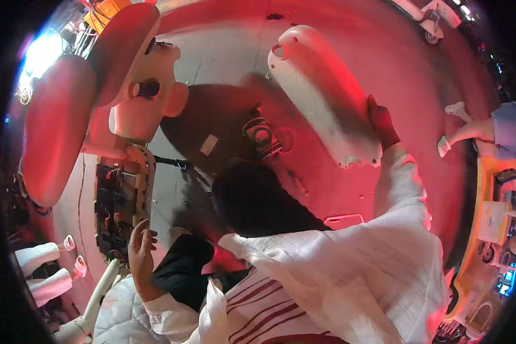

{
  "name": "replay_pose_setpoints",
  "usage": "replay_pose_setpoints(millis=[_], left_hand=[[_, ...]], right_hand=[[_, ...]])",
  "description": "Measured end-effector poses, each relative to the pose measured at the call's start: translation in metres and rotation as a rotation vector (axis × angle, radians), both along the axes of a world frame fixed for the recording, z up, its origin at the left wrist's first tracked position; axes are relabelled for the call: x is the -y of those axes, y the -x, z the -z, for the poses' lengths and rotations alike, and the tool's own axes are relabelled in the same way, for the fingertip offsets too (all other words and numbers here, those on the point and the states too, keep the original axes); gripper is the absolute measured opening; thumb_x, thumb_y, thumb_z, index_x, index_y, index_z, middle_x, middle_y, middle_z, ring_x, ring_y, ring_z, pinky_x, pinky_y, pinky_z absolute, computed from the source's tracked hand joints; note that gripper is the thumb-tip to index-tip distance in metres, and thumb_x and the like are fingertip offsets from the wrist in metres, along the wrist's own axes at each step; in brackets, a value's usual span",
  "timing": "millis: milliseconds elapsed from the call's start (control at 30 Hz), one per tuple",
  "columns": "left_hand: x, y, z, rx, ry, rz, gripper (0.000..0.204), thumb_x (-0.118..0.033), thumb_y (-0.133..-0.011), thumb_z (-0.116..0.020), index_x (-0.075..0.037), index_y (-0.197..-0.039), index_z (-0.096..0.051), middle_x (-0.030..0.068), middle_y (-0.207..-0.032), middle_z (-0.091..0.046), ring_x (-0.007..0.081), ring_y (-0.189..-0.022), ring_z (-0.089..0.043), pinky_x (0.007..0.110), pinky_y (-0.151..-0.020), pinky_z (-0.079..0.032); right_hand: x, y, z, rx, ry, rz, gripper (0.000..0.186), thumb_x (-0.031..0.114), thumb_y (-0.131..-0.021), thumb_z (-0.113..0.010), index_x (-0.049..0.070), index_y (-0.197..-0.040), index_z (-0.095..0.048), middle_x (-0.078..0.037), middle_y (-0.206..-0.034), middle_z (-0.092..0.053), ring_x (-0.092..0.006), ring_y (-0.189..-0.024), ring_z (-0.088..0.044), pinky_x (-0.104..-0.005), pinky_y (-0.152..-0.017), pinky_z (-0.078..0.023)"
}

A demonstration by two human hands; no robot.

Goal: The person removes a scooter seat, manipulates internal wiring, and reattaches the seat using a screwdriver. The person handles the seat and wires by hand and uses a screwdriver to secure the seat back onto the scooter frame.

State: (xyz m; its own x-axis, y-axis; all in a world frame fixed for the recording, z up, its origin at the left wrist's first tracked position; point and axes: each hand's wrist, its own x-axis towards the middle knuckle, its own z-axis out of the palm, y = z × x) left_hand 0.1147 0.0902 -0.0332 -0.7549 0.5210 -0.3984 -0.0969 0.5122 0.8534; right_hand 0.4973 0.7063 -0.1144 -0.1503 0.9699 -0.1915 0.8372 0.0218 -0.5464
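Note:
A long white molded panel (318, 94) with rounded ends and small holes tilts over the floor at the upper right. My right hand (382, 121) grips its right edge near the lower end. My left hand (141, 252) is at the lower left with its fingers apart, and nothing shows in it. Close above that hand is a narrow open compartment (117, 200) full of dark parts and wires. It belongs to a white scooter-like vehicle (146, 117) with long padded seats (60, 129).
On the floor lie a ring-shaped item (262, 135), a small pale card (209, 144) and a thin tool (298, 182). Another person's legs (470, 129) show at the right, beside a yellow-edged bench (480, 195). Someone else's white-trousered legs (43, 266) are at the lower left.

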Motion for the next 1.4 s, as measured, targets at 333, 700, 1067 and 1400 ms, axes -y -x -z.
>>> replay_pose_setpoints(millis=[333, 700, 1067, 1400], left_hand=[[0.005, -0.022, -0.016, -0.108, -0.093, -0.049, 0.031, -0.023, -0.095, -0.053, -0.004, -0.12, -0.056, 0.0014, -0.086, -0.06, 0.007, -0.072, -0.052, 0.02, -0.062, -0.041], [0.009, -0.056, -0.012, -0.11, -0.283, -0.096, 0.049, -0.023, -0.089, -0.061, -0.008, -0.133, -0.046, 0.0061, -0.111, -0.058, 0.0122, -0.091, -0.055, 0.025, -0.077, -0.044], [0.034, -0.093, 0.02, -0.219, -0.713, -0.235, 0.081, -0.036, -0.084, -0.068, -0.007, -0.144, -0.022, 0.0125, -0.144, -0.034, 0.0271, -0.131, -0.034, 0.04, -0.103, -0.033], [0.076, -0.156, 0.051, -0.049, -1.022, -0.629, 0.067, -0.043, -0.088, -0.06, -0.002, -0.135, -0.036, 0.0121, -0.134, -0.046, 0.0267, -0.121, -0.046, 0.04, -0.101, -0.037]], right_hand=[[0.027, -0.023, -0.09, -0.408, -0.08, 0.132, 0.056, 0.053, -0.088, -0.054, -0.002, -0.082, -0.066, -0.006, -0.078, -0.061, -0.0161, -0.074, -0.051, -0.0346, -0.07, -0.043], [0.109, 0.118, -0.268, -0.537, -0.151, -0.814, 0.04, 0.042, -0.092, -0.054, 0.004, -0.086, -0.065, 0.003, -0.076, -0.058, -0.0075, -0.076, -0.052, -0.0261, -0.074, -0.044], [0.233, 0.266, -0.205, -0.798, 0.553, -0.999, 0.04, 0.039, -0.094, -0.051, 0.003, -0.101, -0.066, -0.003, -0.091, -0.065, -0.012, -0.082, -0.055, -0.0303, -0.076, -0.044], [0.303, 0.297, 0.072, -0.394, 0.692, -1.311, 0.04, 0.035, -0.092, -0.05, 0.002, -0.109, -0.065, -0.004, -0.103, -0.065, -0.0125, -0.092, -0.057, -0.0301, -0.082, -0.044]])
